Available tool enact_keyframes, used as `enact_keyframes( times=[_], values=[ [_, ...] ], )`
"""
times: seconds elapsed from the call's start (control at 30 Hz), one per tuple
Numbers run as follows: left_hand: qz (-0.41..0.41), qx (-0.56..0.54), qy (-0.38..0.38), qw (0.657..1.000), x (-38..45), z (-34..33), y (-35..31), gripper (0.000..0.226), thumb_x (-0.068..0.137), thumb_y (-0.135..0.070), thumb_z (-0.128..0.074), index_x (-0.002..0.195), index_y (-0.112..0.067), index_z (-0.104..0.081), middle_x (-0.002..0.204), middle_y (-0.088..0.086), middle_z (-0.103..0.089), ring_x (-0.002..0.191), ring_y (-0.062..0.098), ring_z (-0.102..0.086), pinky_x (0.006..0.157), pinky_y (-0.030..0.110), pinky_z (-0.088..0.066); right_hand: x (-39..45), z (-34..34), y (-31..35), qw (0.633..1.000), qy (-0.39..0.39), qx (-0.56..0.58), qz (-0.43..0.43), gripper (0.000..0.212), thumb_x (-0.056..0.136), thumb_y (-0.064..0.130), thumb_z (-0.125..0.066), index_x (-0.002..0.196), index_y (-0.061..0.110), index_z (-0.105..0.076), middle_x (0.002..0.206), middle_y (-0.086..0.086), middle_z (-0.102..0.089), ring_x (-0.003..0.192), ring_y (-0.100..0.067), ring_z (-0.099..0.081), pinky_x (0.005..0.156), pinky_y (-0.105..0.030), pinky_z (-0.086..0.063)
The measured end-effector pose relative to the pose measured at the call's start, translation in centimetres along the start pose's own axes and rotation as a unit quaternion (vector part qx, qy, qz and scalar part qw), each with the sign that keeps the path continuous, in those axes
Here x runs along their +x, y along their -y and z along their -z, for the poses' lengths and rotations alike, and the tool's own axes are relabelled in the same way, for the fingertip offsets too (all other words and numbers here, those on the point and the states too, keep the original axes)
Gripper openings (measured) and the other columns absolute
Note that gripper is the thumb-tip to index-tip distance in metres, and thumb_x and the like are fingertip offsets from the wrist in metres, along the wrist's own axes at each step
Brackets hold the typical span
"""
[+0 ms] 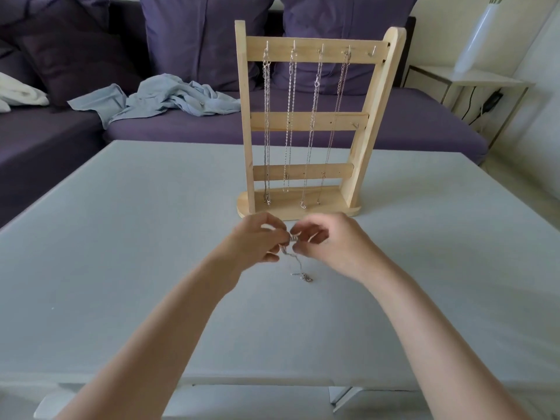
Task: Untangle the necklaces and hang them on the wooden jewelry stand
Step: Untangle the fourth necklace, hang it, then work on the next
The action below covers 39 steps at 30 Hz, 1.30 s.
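Observation:
A wooden jewelry stand [306,121] stands upright at the middle of the grey table [121,237]. Several silver necklaces [289,116] hang from hooks on its top bar; the hook at the far right [372,52] carries nothing. Just in front of the stand's base, my left hand [257,237] and my right hand [327,241] pinch a thin silver necklace [292,254] between their fingertips. The chain's loose end trails down to a small bunch [304,277] on the table.
A purple sofa [303,128] with cushions runs behind the table. A crumpled light-blue cloth [169,97] lies on it, with a white cloth [18,92] at far left. A white side table [481,78] with a white vase [481,37] stands at the right.

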<state>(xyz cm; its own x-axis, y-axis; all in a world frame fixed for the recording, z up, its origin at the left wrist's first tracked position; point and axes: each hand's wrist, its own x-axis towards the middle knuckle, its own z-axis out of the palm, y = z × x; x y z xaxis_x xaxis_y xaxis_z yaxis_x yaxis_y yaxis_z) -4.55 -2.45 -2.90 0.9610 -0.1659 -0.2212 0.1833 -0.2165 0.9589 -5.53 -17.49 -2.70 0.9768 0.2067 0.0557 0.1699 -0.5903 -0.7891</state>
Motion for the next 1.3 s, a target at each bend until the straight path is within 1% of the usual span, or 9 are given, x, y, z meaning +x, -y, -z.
enact_keyframes(
  times=[0.07, 0.13, 0.2, 0.3, 0.47, 0.63, 0.8, 1.0, 1.3],
  values=[
    [0.007, -0.081, 0.009, 0.997, -0.4, 0.1, -0.6, 0.012, 0.088, -0.005, -0.057, 0.081, -0.014, -0.056, 0.064, -0.001, -0.055, 0.056, 0.008, -0.051, 0.055, 0.016, -0.047, 0.0, 0.2, 0.4, 0.999, -0.019, 0.042, 0.021, 0.016, 0.078, 0.011, -0.071, 0.084, 0.025, -0.068, 0.071, 0.011, -0.064, 0.058, 0.005, -0.054, 0.066, -0.012, -0.044],
    [0.006, -0.107, 0.031, 0.994, -0.7, 0.2, -0.7, 0.008, 0.09, -0.01, -0.055, 0.084, -0.014, -0.06, 0.068, -0.002, -0.057, 0.059, 0.008, -0.052, 0.057, 0.017, -0.047, -0.1, 0.1, 0.7, 0.997, -0.04, 0.062, 0.029, 0.013, 0.079, 0.01, -0.071, 0.082, 0.022, -0.07, 0.068, 0.008, -0.065, 0.057, 0.002, -0.054, 0.065, -0.015, -0.045],
    [0.004, -0.102, 0.054, 0.993, -0.7, 0.2, -0.8, 0.016, 0.093, -0.018, -0.052, 0.087, -0.012, -0.065, 0.072, -0.002, -0.058, 0.062, 0.009, -0.051, 0.06, 0.019, -0.046, -0.1, 0.2, 1.0, 0.994, -0.059, 0.083, 0.027, 0.008, 0.082, 0.009, -0.068, 0.079, 0.016, -0.071, 0.063, 0.006, -0.065, 0.053, 0.001, -0.053, 0.06, -0.013, -0.043],
    [0.004, -0.082, 0.08, 0.993, -0.8, 0.3, -0.9, 0.028, 0.096, -0.028, -0.047, 0.086, -0.014, -0.069, 0.07, -0.005, -0.058, 0.062, 0.007, -0.051, 0.062, 0.019, -0.046, -0.2, 0.8, 1.4, 0.986, -0.092, 0.138, 0.024, 0.016, 0.085, 0.007, -0.064, 0.073, 0.017, -0.068, 0.061, 0.005, -0.064, 0.052, -0.001, -0.053, 0.056, -0.013, -0.043],
    [0.0, -0.038, 0.087, 0.995, -1.0, 0.4, -0.6, 0.018, 0.093, -0.021, -0.053, 0.091, -0.016, -0.071, 0.075, -0.008, -0.064, 0.07, 0.005, -0.053, 0.065, 0.017, -0.046, -0.4, 1.7, 1.2, 0.947, -0.163, 0.274, -0.029, 0.015, 0.088, 0.004, -0.058, 0.076, 0.008, -0.064, 0.063, -0.002, -0.064, 0.055, -0.01, -0.052, 0.054, -0.019, -0.043],
    [-0.036, -0.104, 0.038, 0.993, -0.9, 0.5, -0.7, 0.012, 0.09, -0.009, -0.057, 0.09, -0.019, -0.064, 0.083, -0.007, -0.072, 0.081, 0.002, -0.063, 0.076, 0.019, -0.046, -0.5, 1.9, 1.2, 0.947, -0.168, 0.271, -0.05, 0.013, 0.09, 0.005, -0.055, 0.079, 0.007, -0.062, 0.066, -0.003, -0.065, 0.055, -0.011, -0.052, 0.054, -0.02, -0.043],
    [-0.05, -0.201, -0.007, 0.978, -0.8, 0.6, -0.9, 0.013, 0.089, -0.002, -0.056, 0.089, -0.013, -0.063, 0.08, -0.002, -0.071, 0.077, 0.008, -0.065, 0.07, 0.017, -0.053, -0.4, 2.0, 0.9, 0.951, -0.179, 0.243, -0.071, 0.013, 0.088, 0.006, -0.057, 0.076, 0.008, -0.063, 0.065, -0.002, -0.064, 0.055, -0.011, -0.052, 0.055, -0.021, -0.043],
    [-0.029, -0.26, -0.005, 0.965, -0.7, 0.5, -0.8, 0.012, 0.088, 0.004, -0.055, 0.091, -0.004, -0.063, 0.08, 0.005, -0.069, 0.074, 0.011, -0.067, 0.07, 0.017, -0.055, -0.4, 2.2, 0.3, 0.947, -0.195, 0.235, -0.102, 0.013, 0.087, 0.007, -0.057, 0.076, 0.007, -0.064, 0.065, -0.002, -0.064, 0.054, -0.011, -0.051, 0.054, -0.02, -0.043],
    [-0.011, -0.278, 0.024, 0.96, -0.6, -0.2, -1.0, 0.011, 0.083, 0.005, -0.06, 0.091, -0.002, -0.065, 0.078, 0.007, -0.07, 0.076, 0.011, -0.068, 0.071, 0.016, -0.054, -0.5, 1.5, -0.5, 0.979, -0.095, 0.094, -0.154, 0.01, 0.082, 0.017, -0.063, 0.078, 0.009, -0.068, 0.074, -0.003, -0.068, 0.065, -0.014, -0.056, 0.065, -0.028, -0.045]
  ],
)
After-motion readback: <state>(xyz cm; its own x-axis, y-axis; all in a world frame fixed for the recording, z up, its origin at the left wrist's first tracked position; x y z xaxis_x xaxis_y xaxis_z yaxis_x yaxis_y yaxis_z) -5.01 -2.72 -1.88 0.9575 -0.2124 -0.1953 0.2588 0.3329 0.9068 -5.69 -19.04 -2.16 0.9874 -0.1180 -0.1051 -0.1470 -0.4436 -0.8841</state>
